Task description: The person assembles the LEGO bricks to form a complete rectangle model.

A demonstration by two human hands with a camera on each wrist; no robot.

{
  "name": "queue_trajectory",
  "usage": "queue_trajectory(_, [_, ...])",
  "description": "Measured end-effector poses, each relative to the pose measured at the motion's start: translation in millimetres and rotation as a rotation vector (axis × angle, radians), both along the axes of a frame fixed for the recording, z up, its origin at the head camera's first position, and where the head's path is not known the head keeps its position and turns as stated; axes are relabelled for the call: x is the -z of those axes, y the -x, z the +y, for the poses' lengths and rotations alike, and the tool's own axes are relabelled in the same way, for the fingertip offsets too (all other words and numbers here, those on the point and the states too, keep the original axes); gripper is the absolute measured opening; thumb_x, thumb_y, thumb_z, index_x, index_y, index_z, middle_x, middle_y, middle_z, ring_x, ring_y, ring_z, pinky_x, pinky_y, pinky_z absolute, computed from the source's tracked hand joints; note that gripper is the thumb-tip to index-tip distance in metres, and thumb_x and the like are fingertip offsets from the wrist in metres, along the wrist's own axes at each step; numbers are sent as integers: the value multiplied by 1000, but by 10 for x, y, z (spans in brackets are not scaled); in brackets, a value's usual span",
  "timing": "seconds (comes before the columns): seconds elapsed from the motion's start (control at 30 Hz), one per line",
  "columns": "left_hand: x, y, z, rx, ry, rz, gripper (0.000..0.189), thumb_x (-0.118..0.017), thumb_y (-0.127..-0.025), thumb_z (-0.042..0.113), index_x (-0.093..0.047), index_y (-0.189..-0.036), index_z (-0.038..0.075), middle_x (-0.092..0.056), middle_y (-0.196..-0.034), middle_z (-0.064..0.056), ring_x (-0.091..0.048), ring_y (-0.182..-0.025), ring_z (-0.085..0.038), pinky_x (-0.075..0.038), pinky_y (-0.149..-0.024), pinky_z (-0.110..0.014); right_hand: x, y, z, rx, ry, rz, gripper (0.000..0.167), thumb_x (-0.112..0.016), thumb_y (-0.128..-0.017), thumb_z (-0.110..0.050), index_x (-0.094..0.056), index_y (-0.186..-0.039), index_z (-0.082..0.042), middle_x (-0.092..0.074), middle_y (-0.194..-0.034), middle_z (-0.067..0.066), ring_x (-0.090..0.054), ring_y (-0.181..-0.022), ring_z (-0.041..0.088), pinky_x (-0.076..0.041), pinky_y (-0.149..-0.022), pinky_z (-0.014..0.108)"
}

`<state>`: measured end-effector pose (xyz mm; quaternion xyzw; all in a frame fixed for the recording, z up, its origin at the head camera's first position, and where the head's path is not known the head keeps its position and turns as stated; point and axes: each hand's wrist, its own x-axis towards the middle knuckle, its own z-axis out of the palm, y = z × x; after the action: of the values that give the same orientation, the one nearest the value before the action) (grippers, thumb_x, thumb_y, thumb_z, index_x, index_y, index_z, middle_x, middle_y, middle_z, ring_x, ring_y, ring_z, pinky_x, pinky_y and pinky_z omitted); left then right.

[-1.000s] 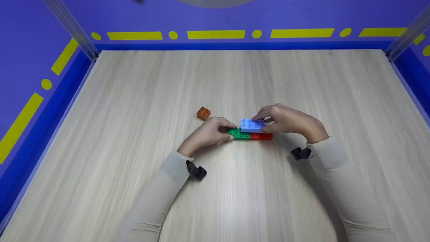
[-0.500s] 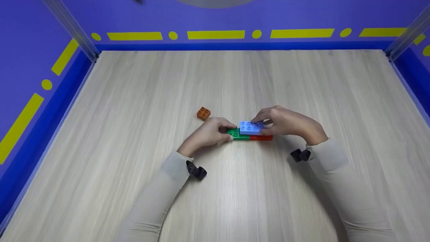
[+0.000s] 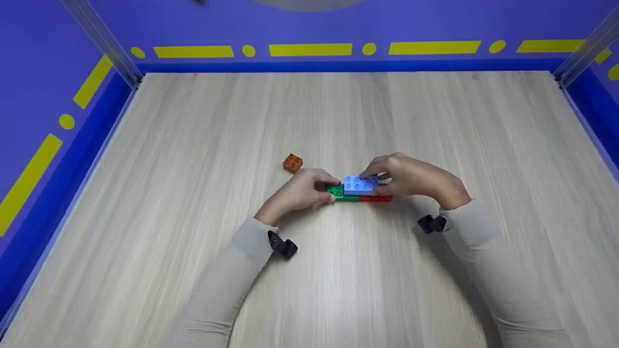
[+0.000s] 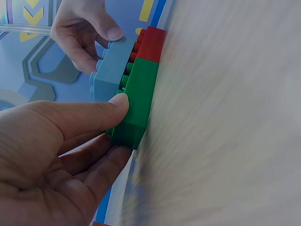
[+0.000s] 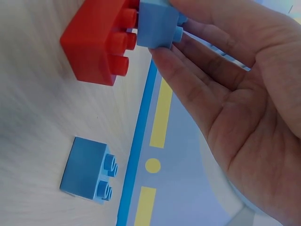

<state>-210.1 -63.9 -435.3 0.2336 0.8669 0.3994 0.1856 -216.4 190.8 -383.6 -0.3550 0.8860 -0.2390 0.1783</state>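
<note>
My left hand (image 3: 307,189) pinches the left end of a green toy building brick (image 4: 136,94) between thumb and fingers. A red brick (image 4: 151,44) stands end to end with it on the table. My right hand (image 3: 413,178) holds a light blue brick (image 3: 355,186) by its right end, studs up. This brick lies over the join of green and red. In the left wrist view, studs show in the narrow gap under it; whether their tops touch it I cannot tell. The right wrist view shows it above the red studs.
A small orange brick (image 3: 293,163) lies on the wood-grain table (image 3: 232,121), just beyond my left hand. Another blue brick (image 5: 84,168) sits near the red one in the right wrist view; the head view does not show it. Blue-purple panels (image 3: 309,29) border the table.
My right hand has brought the light blue brick slightly left and nearer to me, down toward the green and red bricks. My left hand keeps its hold on the green brick.
</note>
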Motion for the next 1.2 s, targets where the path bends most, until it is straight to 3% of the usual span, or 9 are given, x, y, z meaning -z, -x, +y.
queue_trajectory(1.2, [-13,-1,-2,-23,-15,-48,38,-73,-84,10,-67,-121,8,-66,-122,-6,-58,-114,-19,-45,-100,-33,-17,-29,-73,6,-34,17,31,-71,-83,-4,-70,-114,-2,-68,-108,11,-67,-100,24,-56,-83,38])
